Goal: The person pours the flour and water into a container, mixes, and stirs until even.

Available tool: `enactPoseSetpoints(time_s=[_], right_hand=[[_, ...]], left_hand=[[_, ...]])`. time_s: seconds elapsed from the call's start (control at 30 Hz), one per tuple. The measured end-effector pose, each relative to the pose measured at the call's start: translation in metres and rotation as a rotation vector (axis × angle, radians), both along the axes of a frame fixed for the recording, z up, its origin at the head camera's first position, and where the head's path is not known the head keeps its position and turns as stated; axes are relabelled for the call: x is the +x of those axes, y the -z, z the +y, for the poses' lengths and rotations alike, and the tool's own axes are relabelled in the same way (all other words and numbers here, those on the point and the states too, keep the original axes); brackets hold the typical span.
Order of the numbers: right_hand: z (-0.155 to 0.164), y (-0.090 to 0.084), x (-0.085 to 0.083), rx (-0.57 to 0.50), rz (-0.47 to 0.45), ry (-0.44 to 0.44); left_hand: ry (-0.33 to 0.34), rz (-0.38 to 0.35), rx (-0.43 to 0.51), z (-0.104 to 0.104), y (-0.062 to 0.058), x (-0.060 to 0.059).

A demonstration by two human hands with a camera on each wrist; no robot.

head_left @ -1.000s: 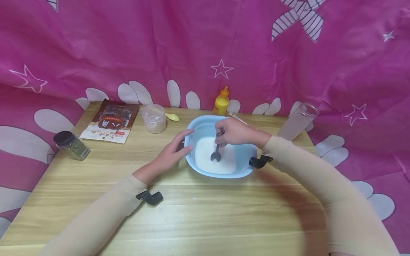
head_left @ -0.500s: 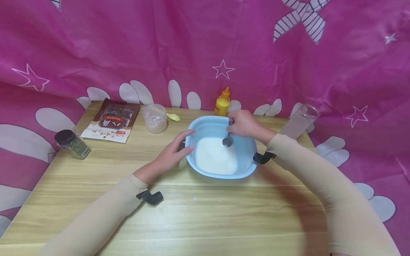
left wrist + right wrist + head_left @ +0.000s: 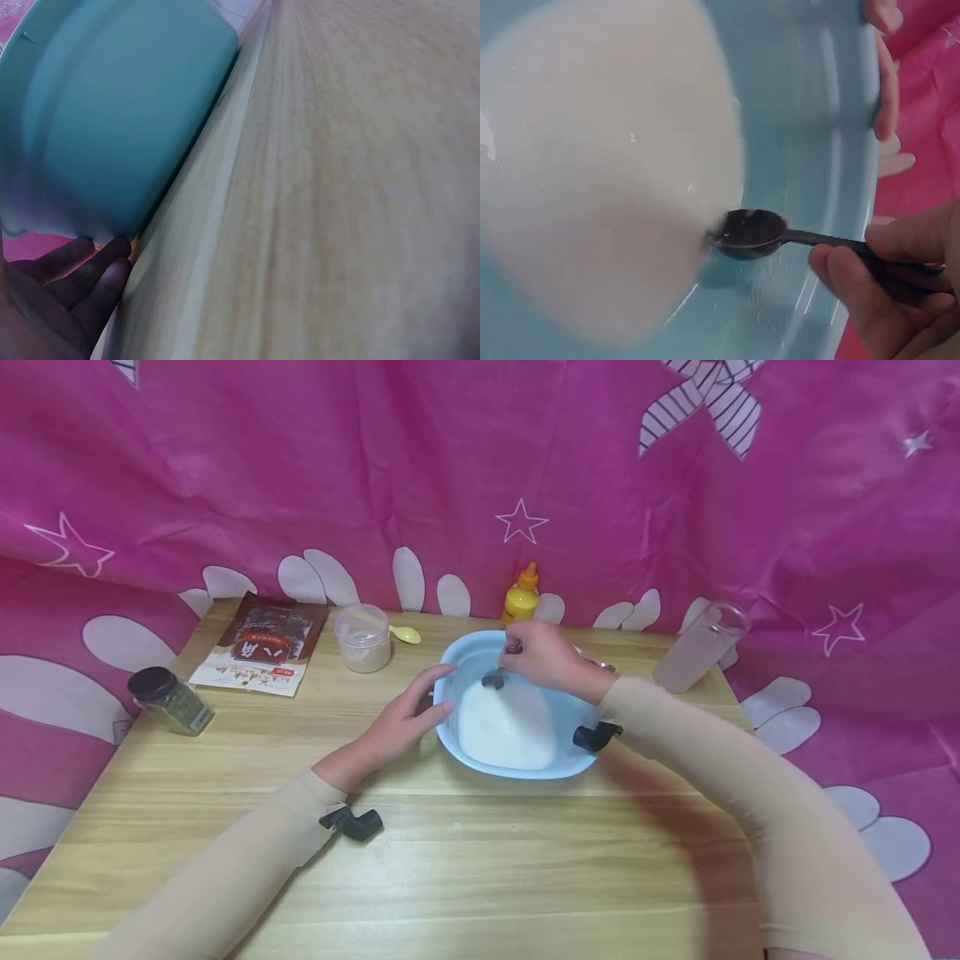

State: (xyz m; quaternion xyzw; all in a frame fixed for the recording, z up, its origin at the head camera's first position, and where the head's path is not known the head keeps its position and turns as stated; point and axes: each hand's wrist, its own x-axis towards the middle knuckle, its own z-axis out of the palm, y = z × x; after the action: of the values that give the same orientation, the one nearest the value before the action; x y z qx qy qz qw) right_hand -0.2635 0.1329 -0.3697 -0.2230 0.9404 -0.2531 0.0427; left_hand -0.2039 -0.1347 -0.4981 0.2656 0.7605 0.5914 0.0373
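Note:
A light blue bowl holding white liquid stands mid-table. My right hand pinches the handle of a metal spoon, whose bowl sits at the far left edge of the liquid. The right wrist view shows the spoon touching the white liquid against the blue bowl's wall. My left hand rests with straight fingers against the bowl's left rim. In the left wrist view the fingers lie beside the blue bowl's outer wall.
On the wooden table stand a dark-lidded spice jar, a brown packet, a clear tub of powder, a pale yellow spoon, a yellow squeeze bottle and a tall frosted glass. Pink patterned cloth hangs behind.
My right hand has carried the spoon from the bowl's near middle to the far right, then across to the far left edge of the liquid. The left hand has stayed put.

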Motion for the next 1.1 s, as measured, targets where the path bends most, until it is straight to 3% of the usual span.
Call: enactPoseSetpoints(time_s=[0.33,0.63,0.83,1.1], right_hand=[[-0.013,0.003,0.026,-0.026,-0.038,-0.197],[-0.005,-0.003,0.043,-0.006,-0.192,-0.363],[0.014,-0.009,0.04,0.071,-0.277,-0.381],[0.035,-0.021,0.035,0.194,-0.254,-0.33]], left_hand=[[0.01,-0.002,0.026,0.001,-0.002,0.002],[-0.01,0.008,0.019,0.001,0.0,0.002],[-0.024,0.043,0.012,0.001,0.001,0.001],[-0.019,0.005,0.004,0.001,-0.001,0.002]])
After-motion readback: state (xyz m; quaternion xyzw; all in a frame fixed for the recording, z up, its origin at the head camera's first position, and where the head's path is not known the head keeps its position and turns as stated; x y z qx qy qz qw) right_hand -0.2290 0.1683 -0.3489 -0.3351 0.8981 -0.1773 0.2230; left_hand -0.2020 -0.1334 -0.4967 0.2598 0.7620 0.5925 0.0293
